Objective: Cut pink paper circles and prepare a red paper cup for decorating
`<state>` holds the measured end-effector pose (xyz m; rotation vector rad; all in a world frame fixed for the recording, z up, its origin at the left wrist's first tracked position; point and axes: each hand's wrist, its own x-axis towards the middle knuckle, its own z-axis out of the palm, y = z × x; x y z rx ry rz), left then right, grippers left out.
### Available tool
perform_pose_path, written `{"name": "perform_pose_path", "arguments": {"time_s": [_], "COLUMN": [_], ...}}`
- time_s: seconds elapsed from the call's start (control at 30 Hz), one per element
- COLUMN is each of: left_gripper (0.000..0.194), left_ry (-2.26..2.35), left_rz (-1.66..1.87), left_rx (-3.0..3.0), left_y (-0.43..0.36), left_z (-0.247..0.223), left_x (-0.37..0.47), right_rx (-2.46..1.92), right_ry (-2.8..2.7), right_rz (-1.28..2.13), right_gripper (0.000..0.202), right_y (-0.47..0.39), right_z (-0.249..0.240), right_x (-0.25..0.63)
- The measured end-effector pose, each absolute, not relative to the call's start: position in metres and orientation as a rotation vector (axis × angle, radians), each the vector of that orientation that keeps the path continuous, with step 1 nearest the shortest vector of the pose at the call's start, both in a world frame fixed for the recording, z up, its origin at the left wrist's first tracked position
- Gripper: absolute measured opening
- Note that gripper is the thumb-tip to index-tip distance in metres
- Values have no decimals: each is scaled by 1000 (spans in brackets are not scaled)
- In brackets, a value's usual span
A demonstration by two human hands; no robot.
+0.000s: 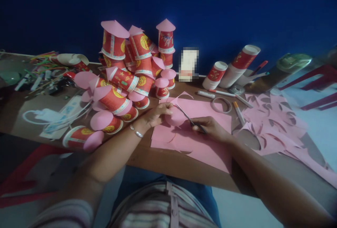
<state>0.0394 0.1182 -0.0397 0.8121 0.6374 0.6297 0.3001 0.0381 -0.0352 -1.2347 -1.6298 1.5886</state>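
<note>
My left hand (161,113) is closed, pinching a piece of pink paper (177,116) by its upper left edge. The piece looks rounded and is held above pink sheets (207,151) lying on the table. In my right hand (210,128) is a pair of scissors (187,115), my fingers wrapped round the handles. The blades point up and left, their tips close to my left fingertips at the paper's edge. Whether the blades are cutting I cannot tell. A thin curved pink offcut (184,96) stands out just beyond the hands.
Red paper cups with pink cone tops (116,98) are piled at the left. Cut pink scraps (279,122) cover the right side. Behind the sheets lie a tape roll (221,105), a marker (206,94) and stacked cups (240,65). A power strip (61,119) with a white cable is at left.
</note>
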Motion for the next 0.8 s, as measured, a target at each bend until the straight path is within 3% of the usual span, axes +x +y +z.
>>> {"name": "perform_pose_path", "arguments": {"time_s": [0.47, 0.8], "left_gripper": [33, 33], "left_ry": [658, 637], "left_rz": [628, 625], "left_rx": [822, 823], "left_y": [116, 117], "left_z": [-35, -35], "left_x": [40, 40], "right_rx": [-1230, -1196], "right_ry": [-1579, -1457], "right_rz": [1602, 1663], "right_gripper": [53, 63], "right_y": [37, 35], "right_z": [-39, -43], "right_x": [298, 300]}}
